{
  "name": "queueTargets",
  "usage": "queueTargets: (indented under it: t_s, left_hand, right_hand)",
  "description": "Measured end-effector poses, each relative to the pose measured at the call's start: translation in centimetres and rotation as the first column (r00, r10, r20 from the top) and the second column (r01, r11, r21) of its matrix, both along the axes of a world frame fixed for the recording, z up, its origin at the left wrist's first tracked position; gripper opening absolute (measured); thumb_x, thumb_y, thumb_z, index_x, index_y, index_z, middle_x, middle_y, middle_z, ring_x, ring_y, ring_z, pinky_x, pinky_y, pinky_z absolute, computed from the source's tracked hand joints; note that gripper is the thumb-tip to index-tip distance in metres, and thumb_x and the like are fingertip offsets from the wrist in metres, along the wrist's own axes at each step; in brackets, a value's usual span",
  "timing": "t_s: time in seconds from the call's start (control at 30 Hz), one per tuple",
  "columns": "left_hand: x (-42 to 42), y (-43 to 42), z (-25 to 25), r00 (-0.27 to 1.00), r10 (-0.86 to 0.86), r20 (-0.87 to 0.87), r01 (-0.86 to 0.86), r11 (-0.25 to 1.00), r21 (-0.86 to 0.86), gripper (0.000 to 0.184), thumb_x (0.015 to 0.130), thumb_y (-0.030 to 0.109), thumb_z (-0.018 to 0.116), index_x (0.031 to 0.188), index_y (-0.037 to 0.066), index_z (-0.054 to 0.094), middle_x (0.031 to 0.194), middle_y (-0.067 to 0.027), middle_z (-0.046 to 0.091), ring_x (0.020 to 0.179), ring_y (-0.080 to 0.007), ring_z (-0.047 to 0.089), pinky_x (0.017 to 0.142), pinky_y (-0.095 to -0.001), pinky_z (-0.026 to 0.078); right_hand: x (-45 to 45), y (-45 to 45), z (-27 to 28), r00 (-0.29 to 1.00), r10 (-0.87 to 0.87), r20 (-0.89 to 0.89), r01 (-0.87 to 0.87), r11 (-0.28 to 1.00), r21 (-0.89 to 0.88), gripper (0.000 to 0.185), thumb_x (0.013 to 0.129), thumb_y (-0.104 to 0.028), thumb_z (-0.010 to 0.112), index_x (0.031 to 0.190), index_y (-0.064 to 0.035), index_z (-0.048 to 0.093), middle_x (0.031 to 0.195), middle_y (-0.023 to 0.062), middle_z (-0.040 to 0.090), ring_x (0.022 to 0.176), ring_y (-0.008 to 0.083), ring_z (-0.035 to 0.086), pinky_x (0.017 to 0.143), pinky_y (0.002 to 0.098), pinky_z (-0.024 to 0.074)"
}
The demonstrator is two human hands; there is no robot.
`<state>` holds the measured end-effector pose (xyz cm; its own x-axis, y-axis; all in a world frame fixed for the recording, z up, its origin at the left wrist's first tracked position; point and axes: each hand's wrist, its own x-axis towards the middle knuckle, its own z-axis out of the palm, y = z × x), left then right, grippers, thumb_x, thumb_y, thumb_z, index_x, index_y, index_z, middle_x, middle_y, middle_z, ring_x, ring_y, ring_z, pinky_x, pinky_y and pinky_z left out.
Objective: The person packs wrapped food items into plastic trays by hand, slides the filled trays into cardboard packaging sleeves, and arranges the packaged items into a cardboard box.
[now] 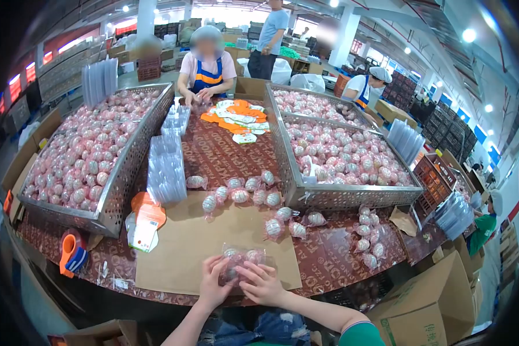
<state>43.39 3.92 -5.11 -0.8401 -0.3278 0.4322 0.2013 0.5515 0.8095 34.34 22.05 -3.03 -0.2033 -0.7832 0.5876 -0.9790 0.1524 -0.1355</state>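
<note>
Close to my body, a clear plastic pack (244, 258) with several round, film-wrapped pieces in it is held between my two hands over a brown cardboard sheet (173, 254). My left hand (215, 282) grips its left side, and my right hand (262, 284) curls over its right side with the fingers across the front. Just beyond lie loose wrapped balls (240, 195), pale with dark stripes, and a smaller group (274, 228) at the sheet's right edge. Orange-and-white printed cards (146, 222) rest at the sheet's left edge, beside stacked clear plastic trays (166, 168).
Perforated metal bins full of wrapped balls flank me, a left bin (111, 199) and a right bin (352, 197). An orange tape dispenser (69, 252) sits front left; an open carton (427, 300) stands low right. Across the table, a co-worker (207, 72) handles a pack near more cards (236, 117).
</note>
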Motion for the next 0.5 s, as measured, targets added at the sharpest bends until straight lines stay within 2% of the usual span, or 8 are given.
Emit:
queueTargets:
  t_s: [0.17, 0.2, 0.27, 0.3, 0.33, 0.4, 0.47, 0.5]
  left_hand:
    - [0.8, -1.8, 0.4, 0.969, -0.226, 0.096, 0.227, 0.974, 0.005, 0.079, 0.078, 0.005, 0.072, 0.146, 0.011, 0.033, 0.149, -0.0183, 0.022, 0.133, -0.0345, 0.037, 0.105, -0.0419, 0.040]
    - [1.2, -1.7, 0.2, 0.940, -0.338, 0.046, 0.282, 0.846, 0.452, 0.078, 0.082, 0.006, 0.068, 0.149, 0.011, 0.027, 0.151, -0.0168, 0.022, 0.133, -0.0299, 0.040, 0.106, -0.0405, 0.041]
    - [1.8, -2.8, -0.2, 0.910, -0.407, 0.073, 0.167, 0.522, 0.836, 0.072, 0.090, 0.007, 0.063, 0.150, 0.009, 0.023, 0.146, -0.0168, 0.034, 0.129, -0.0264, 0.045, 0.104, -0.0392, 0.044]
    - [1.0, -2.5, -0.5, 0.971, -0.237, 0.019, 0.112, 0.525, 0.844, 0.063, 0.096, 0.007, 0.057, 0.149, 0.005, 0.022, 0.134, -0.0177, 0.049, 0.119, -0.0257, 0.055, 0.099, -0.0378, 0.047]
    - [0.5, -2.8, -0.4, 0.972, -0.232, 0.029, 0.102, 0.531, 0.841, 0.063, 0.096, 0.007, 0.057, 0.149, 0.005, 0.022, 0.134, -0.0177, 0.049, 0.119, -0.0257, 0.055, 0.099, -0.0378, 0.047]
    - [-0.7, -3.3, 0.7, 0.957, -0.281, 0.069, -0.002, 0.231, 0.973, 0.060, 0.097, 0.009, 0.055, 0.148, 0.002, 0.023, 0.123, -0.0188, 0.057, 0.112, -0.0245, 0.060, 0.096, -0.0356, 0.049]
    - [-2.1, -3.3, 1.9, 0.956, -0.268, 0.119, -0.046, 0.262, 0.964, 0.058, 0.096, 0.010, 0.058, 0.145, 0.000, 0.029, 0.112, -0.0169, 0.062, 0.098, -0.0201, 0.064, 0.088, -0.0319, 0.051]
    - [-2.8, -3.3, 1.8, 0.924, -0.303, 0.234, -0.070, 0.468, 0.881, 0.053, 0.095, 0.010, 0.060, 0.142, 0.002, 0.036, 0.107, -0.0133, 0.062, 0.095, -0.0177, 0.063, 0.085, -0.0298, 0.051]
  right_hand:
    - [-2.0, -1.0, 0.6, 0.994, 0.005, -0.107, -0.008, 1.000, -0.027, 0.019, 0.076, -0.019, 0.069, 0.094, -0.0149, 0.062, 0.135, 0.0098, 0.055, 0.125, 0.0267, 0.053, 0.101, 0.0410, 0.0359]
    - [-2.7, -1.1, 1.0, 0.995, 0.030, -0.098, -0.035, 0.998, -0.053, 0.017, 0.076, -0.017, 0.069, 0.091, -0.0135, 0.062, 0.133, 0.0104, 0.056, 0.122, 0.0272, 0.055, 0.099, 0.0405, 0.0394]
    - [-3.8, -1.6, 2.9, 0.995, 0.048, -0.089, -0.056, 0.994, -0.096, 0.006, 0.079, -0.011, 0.065, 0.083, -0.0083, 0.062, 0.125, 0.0119, 0.061, 0.115, 0.0281, 0.060, 0.091, 0.0380, 0.0474]
    - [-4.2, -1.6, 3.4, 0.995, 0.053, -0.088, -0.060, 0.995, -0.077, 0.006, 0.078, -0.009, 0.066, 0.082, -0.0075, 0.062, 0.123, 0.0118, 0.062, 0.113, 0.0279, 0.061, 0.089, 0.0377, 0.0489]
    - [-4.6, -1.8, 3.4, 0.995, 0.058, -0.086, -0.065, 0.995, -0.078, 0.007, 0.078, -0.010, 0.066, 0.082, -0.0068, 0.061, 0.124, 0.0110, 0.062, 0.113, 0.0263, 0.061, 0.090, 0.0366, 0.0487]
    - [-4.6, -1.8, 3.9, 0.994, 0.079, -0.079, -0.085, 0.994, -0.073, 0.007, 0.078, -0.010, 0.066, 0.082, -0.0069, 0.061, 0.123, 0.0106, 0.062, 0.113, 0.0256, 0.061, 0.089, 0.0361, 0.0489]
    - [-4.0, -1.7, 3.6, 0.993, 0.086, -0.085, -0.092, 0.993, -0.068, 0.006, 0.078, -0.010, 0.065, 0.082, -0.0073, 0.062, 0.123, 0.0098, 0.062, 0.112, 0.0245, 0.062, 0.089, 0.0356, 0.0489]
    - [-3.1, -1.4, 3.0, 0.993, 0.076, -0.093, -0.084, 0.994, -0.075, 0.005, 0.078, -0.011, 0.065, 0.082, -0.0077, 0.062, 0.123, 0.0094, 0.062, 0.112, 0.0241, 0.062, 0.089, 0.0354, 0.0487]
